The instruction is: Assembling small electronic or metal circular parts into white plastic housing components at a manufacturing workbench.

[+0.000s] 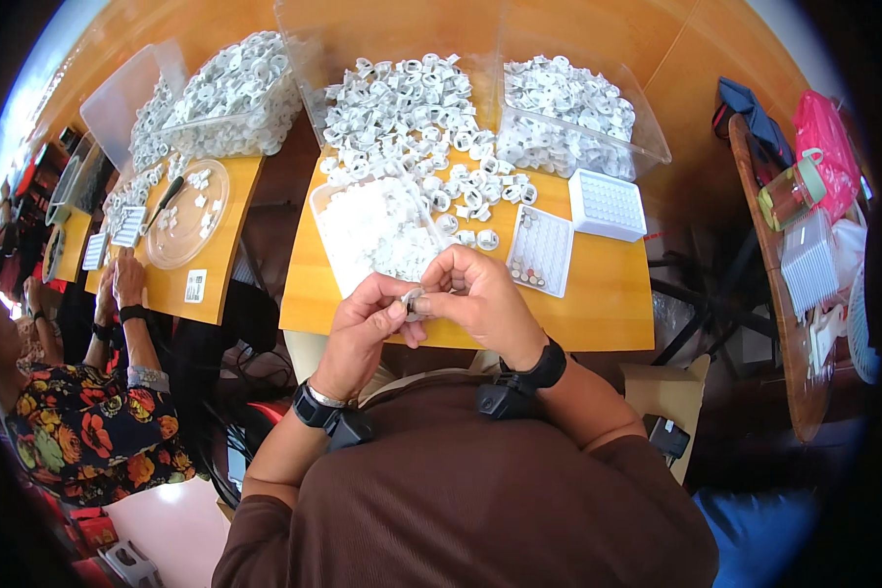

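Note:
Above the near edge of a small wooden table, my left hand and my right hand meet and pinch one small white ring-shaped plastic part between their fingertips. Both wrists wear black bands. Just beyond my hands lies a clear tray of small white pieces. A loose heap of white ring parts covers the table's far half. To the right of my hands lies a white grid tray with a few small dark items in its cells.
A second white grid tray lies at the right. Clear bins of white parts stand at the back. At the left, a person in a flowered top works at another table with a clear round lid. A round table stands at the right.

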Demonstrator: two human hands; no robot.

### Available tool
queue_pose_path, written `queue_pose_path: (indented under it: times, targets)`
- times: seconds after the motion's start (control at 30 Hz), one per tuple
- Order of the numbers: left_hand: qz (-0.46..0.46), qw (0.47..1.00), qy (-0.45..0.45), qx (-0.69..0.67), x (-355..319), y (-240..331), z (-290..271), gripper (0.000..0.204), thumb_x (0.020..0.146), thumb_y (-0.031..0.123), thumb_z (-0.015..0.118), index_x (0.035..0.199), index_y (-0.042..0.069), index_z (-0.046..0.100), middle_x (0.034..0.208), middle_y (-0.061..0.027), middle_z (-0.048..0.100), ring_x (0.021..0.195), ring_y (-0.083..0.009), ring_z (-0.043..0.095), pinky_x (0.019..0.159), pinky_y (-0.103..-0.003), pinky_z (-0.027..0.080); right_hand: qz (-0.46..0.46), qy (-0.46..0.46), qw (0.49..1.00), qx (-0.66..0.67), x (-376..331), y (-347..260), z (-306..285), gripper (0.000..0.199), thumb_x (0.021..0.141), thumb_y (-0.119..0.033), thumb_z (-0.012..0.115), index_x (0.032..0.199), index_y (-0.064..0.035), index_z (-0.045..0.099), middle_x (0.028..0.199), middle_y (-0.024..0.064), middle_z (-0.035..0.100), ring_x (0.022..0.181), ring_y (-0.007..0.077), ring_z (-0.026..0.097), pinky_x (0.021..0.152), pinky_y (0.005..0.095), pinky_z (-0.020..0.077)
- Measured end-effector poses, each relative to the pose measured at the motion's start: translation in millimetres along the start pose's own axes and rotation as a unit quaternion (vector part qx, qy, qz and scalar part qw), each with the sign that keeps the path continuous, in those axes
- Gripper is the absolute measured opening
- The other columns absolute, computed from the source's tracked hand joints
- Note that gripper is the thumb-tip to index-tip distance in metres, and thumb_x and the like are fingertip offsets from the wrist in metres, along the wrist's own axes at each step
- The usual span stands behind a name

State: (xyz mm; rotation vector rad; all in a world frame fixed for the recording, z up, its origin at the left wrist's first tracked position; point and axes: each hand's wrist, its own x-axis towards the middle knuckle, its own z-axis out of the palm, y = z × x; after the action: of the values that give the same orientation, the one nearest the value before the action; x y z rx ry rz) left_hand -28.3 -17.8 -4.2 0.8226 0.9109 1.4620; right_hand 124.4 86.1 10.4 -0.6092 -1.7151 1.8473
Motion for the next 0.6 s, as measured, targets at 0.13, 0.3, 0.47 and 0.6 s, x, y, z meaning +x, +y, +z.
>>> queue_pose_path:
  times: [0.13,0.3,0.47,0.6]
  targets:
    - [-0.037,0.999,0.02,-0.007,1.5,1.9,-1.2,0.028,0.09,0.026,0.06,0.103,0.001,0.055,0.087,-0.0106,0.063,0.071,-0.0164,0.062,0.062,-0.027,0.05,0.026,-0.001,0.998,0.052,1.5,3.5,-0.5,0.012,0.083,-0.001,0.066,0.091,-0.0019,0.057,0.083,0.0026,0.063,0.075,0.0076,0.06,0.069,0.0228,0.0497]
    - [-0.031,0.999,0.019,-0.036,1.2,-2.5,-1.8,0.024,0.091,0.022,0.057,0.104,0.002,0.055,0.088,-0.0096,0.062,0.072,-0.015,0.061,0.064,-0.026,0.049,0.048,-0.014,0.996,0.073,0.8,3.5,-1.8,0.014,0.083,-0.001,0.066,0.093,-0.0025,0.057,0.081,0.0011,0.061,0.076,0.0071,0.059,0.071,0.0224,0.0489]
    - [-0.003,0.998,0.021,0.067,-1.8,-3.9,-4.9,0.023,0.089,0.021,0.06,0.101,0.001,0.055,0.084,-0.0092,0.062,0.07,-0.0156,0.061,0.061,-0.026,0.049,-0.003,0.025,0.999,0.031,-0.7,11.1,6.5,0.013,0.08,0.0,0.066,0.09,0.0003,0.057,0.079,0.001,0.061,0.071,0.0054,0.057,0.065,0.0218,0.0492]
    - [0.006,0.998,0.034,0.043,-2.9,-5.4,-8.3,0.024,0.089,0.022,0.061,0.1,0.001,0.056,0.08,-0.009,0.062,0.067,-0.0156,0.06,0.06,-0.026,0.048,-0.049,0.037,0.997,-0.055,0.1,10.9,12.7,0.009,0.081,0.0,0.061,0.089,0.0015,0.058,0.078,0.0072,0.063,0.068,0.01,0.06,0.063,0.0252,0.0488]
